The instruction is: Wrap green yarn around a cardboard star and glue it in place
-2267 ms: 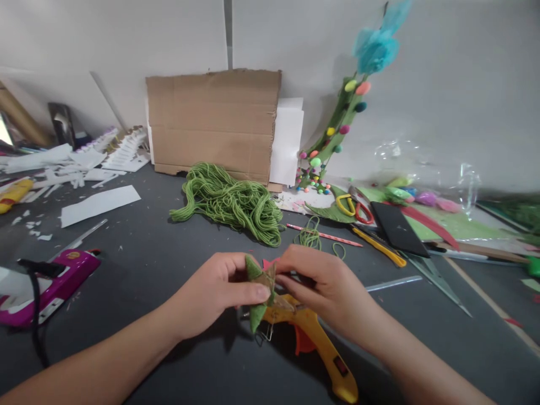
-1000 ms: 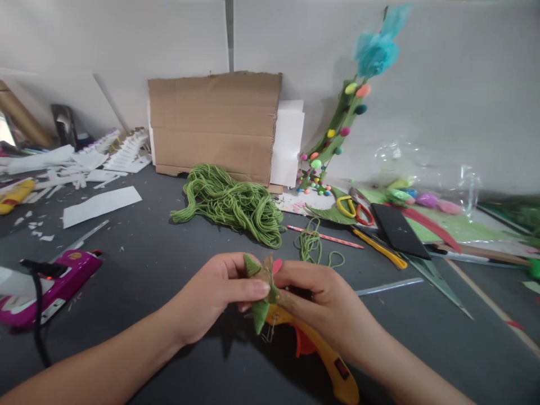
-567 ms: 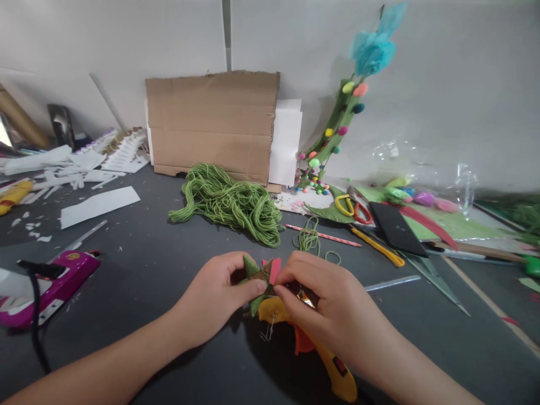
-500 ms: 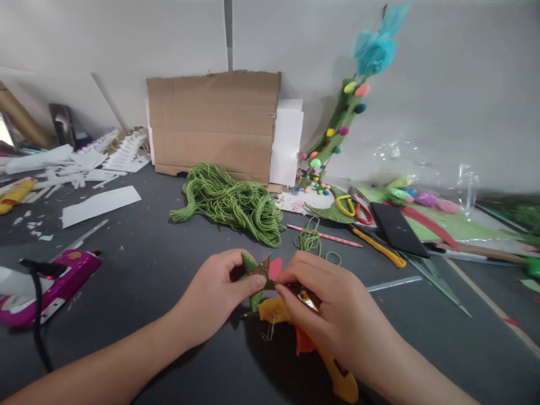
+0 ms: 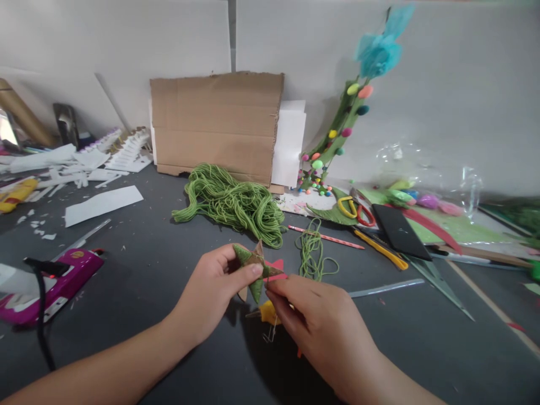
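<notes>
Looks like mid-wrap on a small star (image 5: 254,256), frame centre, held up off the counter (image 5: 169,247). Left hand (image 5: 216,286): thumb and fingers clamped on the star's left side. Right hand (image 5: 327,320): fingertips pinched together at its lower-right edge; probably a yarn strand in there, too fine to confirm. Next move calls for a steady left grip and some tension, clear of the glue gun (image 5: 269,311) nozzle just below. Star's tilted, partly behind the thumb: some points covered in green yarn, others bare brown, likely cardboard. Red piece (image 5: 277,265) shows at its right. Green yarn hank (image 5: 234,205) sits just above centre.
</notes>
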### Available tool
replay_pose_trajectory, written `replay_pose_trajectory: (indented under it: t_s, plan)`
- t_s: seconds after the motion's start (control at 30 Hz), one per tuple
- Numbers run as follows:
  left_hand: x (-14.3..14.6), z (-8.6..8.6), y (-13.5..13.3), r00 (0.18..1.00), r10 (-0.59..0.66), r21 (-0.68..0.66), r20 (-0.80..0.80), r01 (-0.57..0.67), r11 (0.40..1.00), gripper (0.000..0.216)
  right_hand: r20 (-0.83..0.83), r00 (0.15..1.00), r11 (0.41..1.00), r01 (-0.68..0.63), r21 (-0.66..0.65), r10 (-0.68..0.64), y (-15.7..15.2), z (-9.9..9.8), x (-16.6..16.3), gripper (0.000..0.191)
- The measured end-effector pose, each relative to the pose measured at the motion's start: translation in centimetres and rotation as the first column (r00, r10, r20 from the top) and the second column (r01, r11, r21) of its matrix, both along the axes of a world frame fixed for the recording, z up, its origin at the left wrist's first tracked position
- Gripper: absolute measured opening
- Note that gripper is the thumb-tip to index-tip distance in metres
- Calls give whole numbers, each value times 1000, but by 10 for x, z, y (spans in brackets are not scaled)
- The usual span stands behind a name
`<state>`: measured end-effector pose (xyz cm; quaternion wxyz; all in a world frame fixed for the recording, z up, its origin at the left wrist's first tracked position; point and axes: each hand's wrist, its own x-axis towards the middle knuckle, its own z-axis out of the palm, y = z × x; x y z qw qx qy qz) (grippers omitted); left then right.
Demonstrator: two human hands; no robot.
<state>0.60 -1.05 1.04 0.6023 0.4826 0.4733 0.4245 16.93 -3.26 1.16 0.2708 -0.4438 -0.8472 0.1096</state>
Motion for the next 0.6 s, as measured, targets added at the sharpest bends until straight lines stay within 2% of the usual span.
replay_pose_trajectory:
  t_s: [0.07, 0.13, 0.23, 0.33, 0.43, 0.53, 0.6]
  plan:
    - [0, -2, 0, 994, -24, -38, 108, 28, 999, 10, -117, 993, 983, 8, -183, -30, 3, 1, 0, 21]
    - [0, -2, 0, 978, -49, -88, 202, 68, 994, 10, -228, 972, 931, -26, -365, -62, 8, 4, 1, 18]
    - [-2, -2, 1, 953, -130, -98, 274, 162, 982, 10, -332, 941, 854, -120, -506, -65, 18, 11, 7, 16]
    - [-4, 1, 3, 933, -271, -73, 236, 295, 953, 9, -302, 953, 872, -150, -465, 3, 25, 20, 14, 15]
    - [-5, 3, 4, 926, -360, -82, 110, 369, 926, 7, -209, 978, 910, -92, -404, 6, 25, 28, 17, 14]
    - [-2, 4, 4, 934, -339, 1, -115, 341, 940, 6, -142, 989, 925, -10, -380, -48, 20, 31, 15, 17]
    - [0, 3, 4, 932, -241, 112, -272, 279, 954, 8, -110, 990, 942, 44, -334, -85, 16, 29, 12, 16]
